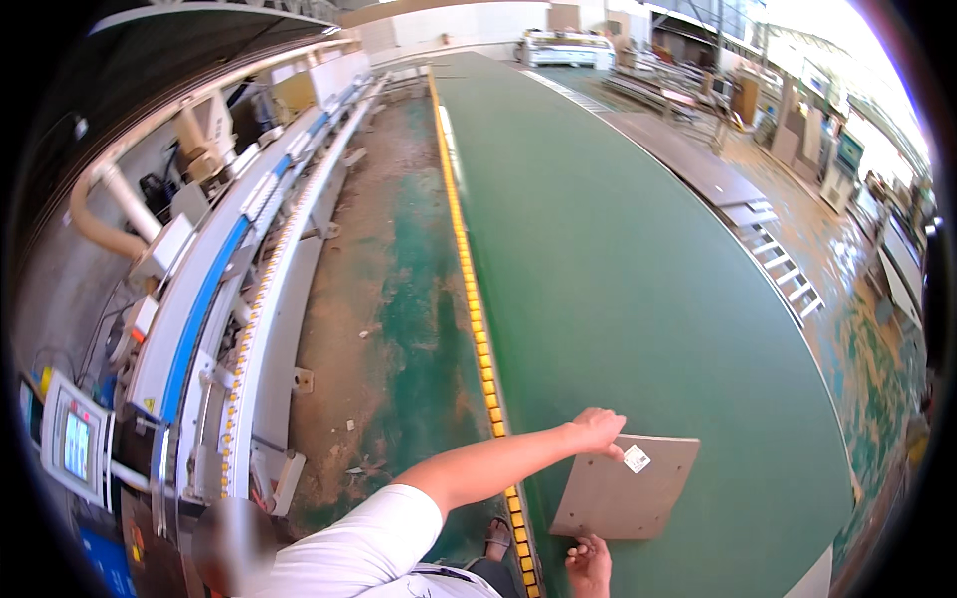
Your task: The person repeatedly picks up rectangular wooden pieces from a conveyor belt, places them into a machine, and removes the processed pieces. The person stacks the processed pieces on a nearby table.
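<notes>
A flat brown panel point(630, 488) with small dark holes and a white label point(636, 458) is at the near end of a long green conveyor belt point(618, 279). My left hand point(598, 433) reaches across from the lower left and grips the panel by its upper left corner. Just below the panel's lower left edge is my right hand point(589, 566), its fingers curled together. Whether those fingers touch the panel or pinch something small, I cannot tell.
Yellow blocks point(469, 279) line the belt's left edge. Across a dusty floor strip point(399, 299) stands a long machine point(214, 309) with a control screen point(78, 444). Large brown boards point(688, 159) and a white roller frame point(783, 264) run along the belt's right side.
</notes>
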### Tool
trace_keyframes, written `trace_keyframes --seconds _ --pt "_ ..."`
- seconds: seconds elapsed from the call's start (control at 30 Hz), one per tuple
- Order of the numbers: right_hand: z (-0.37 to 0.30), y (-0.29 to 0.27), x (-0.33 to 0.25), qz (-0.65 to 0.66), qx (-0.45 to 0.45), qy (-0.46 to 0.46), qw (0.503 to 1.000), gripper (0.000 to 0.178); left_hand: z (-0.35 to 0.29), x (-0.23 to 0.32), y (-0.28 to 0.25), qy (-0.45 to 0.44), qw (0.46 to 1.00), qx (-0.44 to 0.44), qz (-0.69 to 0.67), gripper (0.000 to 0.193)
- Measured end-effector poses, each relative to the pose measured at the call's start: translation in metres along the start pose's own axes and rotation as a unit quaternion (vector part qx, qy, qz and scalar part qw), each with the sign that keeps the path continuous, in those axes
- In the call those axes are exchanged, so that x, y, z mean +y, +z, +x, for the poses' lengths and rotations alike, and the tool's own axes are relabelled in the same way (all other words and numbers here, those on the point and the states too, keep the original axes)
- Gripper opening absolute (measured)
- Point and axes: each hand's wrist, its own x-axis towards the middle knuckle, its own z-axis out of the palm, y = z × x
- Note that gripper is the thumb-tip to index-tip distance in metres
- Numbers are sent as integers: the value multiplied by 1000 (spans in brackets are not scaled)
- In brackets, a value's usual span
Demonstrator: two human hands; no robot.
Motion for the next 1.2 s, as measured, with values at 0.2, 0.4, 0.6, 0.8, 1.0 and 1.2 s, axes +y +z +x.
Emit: trace_keyframes --seconds 0.2,0.4,0.6,0.8,1.0,1.2 --pt "36 43 0 -159 -37 -102 981 25 -163 -86 7 -176 959 91 -203 64" --pt "34 174 94 -406 -194 -212 867 33 -445 -138 83 -323 736 376 -461 53" --pt "-40 286 360 -594 -362 -35 718 33 -732 -108 209 -439 476 564 -513 47" --pt "-62 324 618 -647 -446 60 616 34 -916 -73 311 -469 275 719 -433 55" --pt "-109 363 833 -711 -444 124 531 37 -1064 -97 381 -544 126 733 -388 70" --pt "-87 399 956 -714 -424 137 540 32 -1136 -159 401 -489 68 782 -381 65"
